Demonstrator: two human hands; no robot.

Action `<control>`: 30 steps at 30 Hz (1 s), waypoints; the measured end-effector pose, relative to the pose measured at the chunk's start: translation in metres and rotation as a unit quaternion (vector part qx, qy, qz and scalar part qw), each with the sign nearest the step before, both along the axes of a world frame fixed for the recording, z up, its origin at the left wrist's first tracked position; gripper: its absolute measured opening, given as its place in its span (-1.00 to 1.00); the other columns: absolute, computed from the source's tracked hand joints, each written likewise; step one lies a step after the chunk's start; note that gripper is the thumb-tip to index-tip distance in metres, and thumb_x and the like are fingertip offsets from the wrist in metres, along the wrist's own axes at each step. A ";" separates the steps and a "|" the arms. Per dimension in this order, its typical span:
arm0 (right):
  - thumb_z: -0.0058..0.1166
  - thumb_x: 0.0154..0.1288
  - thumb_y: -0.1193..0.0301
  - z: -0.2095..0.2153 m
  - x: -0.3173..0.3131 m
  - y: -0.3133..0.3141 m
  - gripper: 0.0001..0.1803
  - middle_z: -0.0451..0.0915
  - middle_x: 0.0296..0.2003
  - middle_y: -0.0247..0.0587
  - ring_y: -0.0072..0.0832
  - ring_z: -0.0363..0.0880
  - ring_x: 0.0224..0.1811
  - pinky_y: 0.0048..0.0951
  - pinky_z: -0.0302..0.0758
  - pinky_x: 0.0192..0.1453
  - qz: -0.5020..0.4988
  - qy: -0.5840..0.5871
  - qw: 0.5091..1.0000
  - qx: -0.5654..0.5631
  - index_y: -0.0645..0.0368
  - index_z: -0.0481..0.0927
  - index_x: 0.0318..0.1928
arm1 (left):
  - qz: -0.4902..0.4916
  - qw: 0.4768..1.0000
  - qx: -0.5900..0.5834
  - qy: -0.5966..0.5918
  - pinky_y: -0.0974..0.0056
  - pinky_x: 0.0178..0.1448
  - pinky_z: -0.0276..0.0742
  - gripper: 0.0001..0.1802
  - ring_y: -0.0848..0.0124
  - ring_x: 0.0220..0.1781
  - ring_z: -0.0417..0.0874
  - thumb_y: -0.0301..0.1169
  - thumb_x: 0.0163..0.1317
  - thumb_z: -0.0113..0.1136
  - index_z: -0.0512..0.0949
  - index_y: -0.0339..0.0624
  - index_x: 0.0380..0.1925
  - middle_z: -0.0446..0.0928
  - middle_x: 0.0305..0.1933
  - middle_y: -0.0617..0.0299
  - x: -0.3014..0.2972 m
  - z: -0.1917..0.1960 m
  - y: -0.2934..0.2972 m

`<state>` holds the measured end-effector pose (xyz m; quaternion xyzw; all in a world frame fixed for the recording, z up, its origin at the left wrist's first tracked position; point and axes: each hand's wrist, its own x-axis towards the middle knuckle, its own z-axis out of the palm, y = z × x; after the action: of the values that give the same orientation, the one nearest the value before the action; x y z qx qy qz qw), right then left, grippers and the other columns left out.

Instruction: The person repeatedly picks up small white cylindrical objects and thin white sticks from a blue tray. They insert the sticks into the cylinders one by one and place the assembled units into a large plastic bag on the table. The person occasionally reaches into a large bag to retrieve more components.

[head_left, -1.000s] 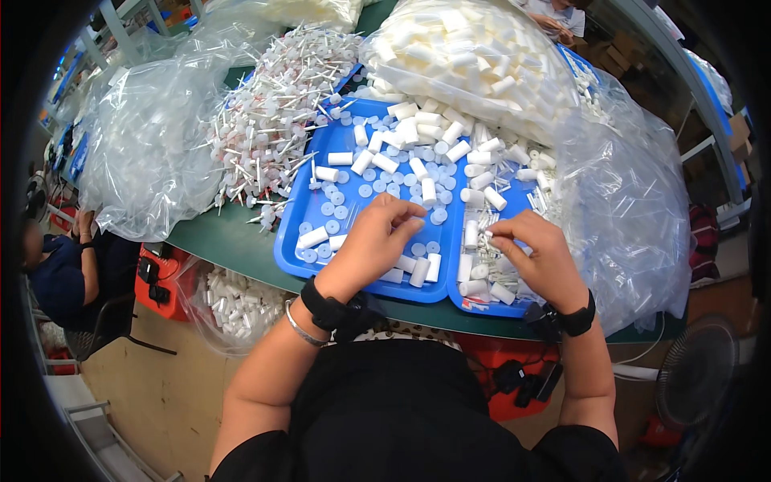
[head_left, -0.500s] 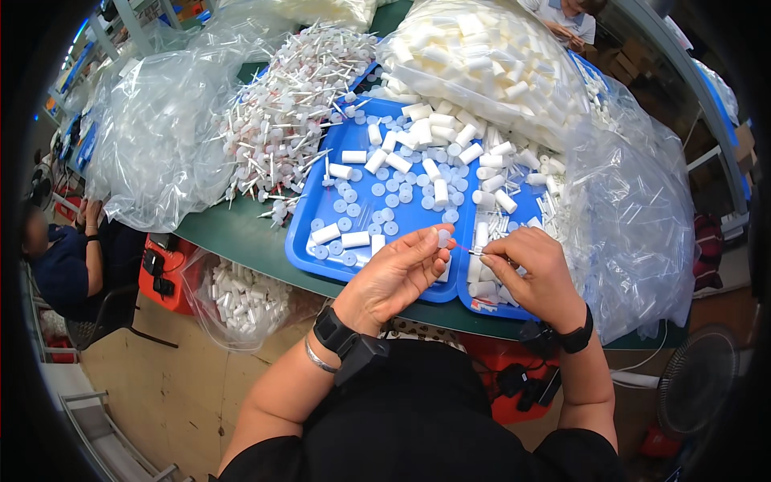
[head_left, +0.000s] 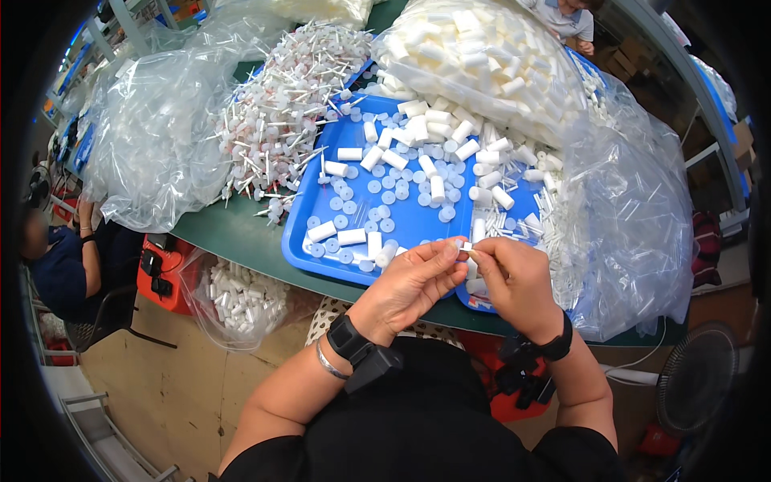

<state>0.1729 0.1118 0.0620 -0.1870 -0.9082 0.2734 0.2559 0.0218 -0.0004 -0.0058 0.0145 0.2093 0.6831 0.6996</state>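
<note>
Above the front edge of the blue tray [head_left: 291, 245], my left hand [head_left: 405, 291] pinches a small translucent disc between thumb and forefinger. The fingertips of my right hand [head_left: 518, 277] meet it there, closed on a small white piece [head_left: 467, 247]. Fingers cover most of this piece, so its full shape cannot be made out. Loose translucent discs [head_left: 389, 197] and white foam-like cylinders [head_left: 351, 237] lie scattered in the tray beyond my hands. A second blue tray on the right holds more cylinders [head_left: 502, 198] and thin white sticks [head_left: 550, 229].
Discs with sticks through them form a heap [head_left: 281, 104] at the back left. Behind the trays bulges a bag of white cylinders [head_left: 482, 60]. Clear plastic bags [head_left: 157, 136] flank both sides. A fan [head_left: 697, 377] stands lower right; one person [head_left: 68, 257] sits at left, another at upper right.
My hands have come together. The right hand has moved left, bringing its small white piece up to the disc in my left hand, which has shifted slightly right and down.
</note>
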 end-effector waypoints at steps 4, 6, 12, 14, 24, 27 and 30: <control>0.30 0.30 0.52 -0.003 -0.005 -0.002 -0.91 0.61 -0.50 -0.14 -0.18 0.62 -0.43 -0.21 0.50 -0.30 0.029 0.008 0.977 0.210 0.23 0.63 -0.25 | -0.003 1.000 0.001 0.003 0.40 0.12 0.70 -0.66 0.49 -0.11 0.73 -0.34 0.46 0.31 0.61 -0.29 0.12 0.68 -0.10 0.26 0.001 -0.003 0.003; 0.29 0.32 0.51 -0.005 -0.005 0.000 -0.92 0.62 -0.50 -0.12 -0.17 0.63 -0.42 -0.21 0.51 -0.29 0.034 0.005 0.986 0.164 0.24 0.64 -0.24 | -0.003 1.000 -0.004 0.005 0.40 0.10 0.70 -0.66 0.51 -0.12 0.72 -0.33 0.46 0.31 0.61 -0.29 0.12 0.68 -0.10 0.26 0.000 -0.005 0.004; 0.23 0.38 0.43 0.000 0.001 0.050 -0.89 0.66 -0.44 -0.13 -0.13 0.64 -0.37 -0.16 0.53 -0.25 0.010 -0.011 0.999 -0.033 0.21 0.70 -0.27 | 0.060 0.991 -0.020 0.114 0.42 0.02 0.69 -0.67 0.53 -0.14 0.69 -0.28 0.48 0.29 0.61 -0.24 0.11 0.65 -0.18 0.30 -0.014 0.003 0.000; 0.22 0.38 0.41 0.004 0.004 0.076 -0.88 0.69 -0.41 -0.15 -0.13 0.65 -0.32 -0.13 0.54 -0.20 -0.036 -0.044 0.995 0.084 0.18 0.72 -0.28 | 0.085 0.989 -0.041 0.112 0.40 0.05 0.69 -0.65 0.49 -0.11 0.70 -0.24 0.47 0.31 0.61 -0.22 0.11 0.64 -0.13 0.25 -0.021 0.003 -0.002; 0.22 0.15 0.43 -0.051 0.005 0.097 -0.91 0.63 -0.45 -0.11 -0.12 0.59 -0.27 -0.06 0.41 -0.10 0.001 -0.270 0.924 0.269 0.15 0.63 -0.46 | 0.096 0.989 -0.037 0.108 0.27 0.24 0.71 -0.60 0.28 0.13 0.72 -0.28 0.49 0.27 0.54 -0.26 0.20 0.65 0.03 0.09 -0.021 0.006 -0.005; 0.23 0.17 0.47 -0.038 0.007 0.091 -0.93 0.64 -0.46 -0.08 -0.17 0.63 -0.33 -0.13 0.50 -0.17 0.006 -0.199 0.954 0.224 0.20 0.62 -0.39 | 0.099 0.989 -0.041 0.101 0.24 0.29 0.69 -0.63 0.22 0.20 0.71 -0.33 0.51 0.23 0.53 -0.29 0.21 0.65 0.04 0.05 -0.020 0.007 -0.003; 0.24 0.22 0.51 -0.009 0.006 0.066 -0.91 0.64 -0.47 -0.09 -0.27 0.67 -0.42 -0.29 0.57 -0.27 0.019 -0.110 0.992 -0.064 0.24 0.60 -0.30 | 0.112 0.988 -0.033 0.099 0.24 0.30 0.70 -0.64 0.21 0.22 0.70 -0.35 0.51 0.22 0.53 -0.31 0.20 0.65 0.05 0.04 -0.020 0.008 -0.001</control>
<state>0.1789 0.1776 0.0528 -0.2150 -0.9149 0.3133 0.1364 0.0023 -0.0014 0.0026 0.0354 0.3008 0.7447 0.5947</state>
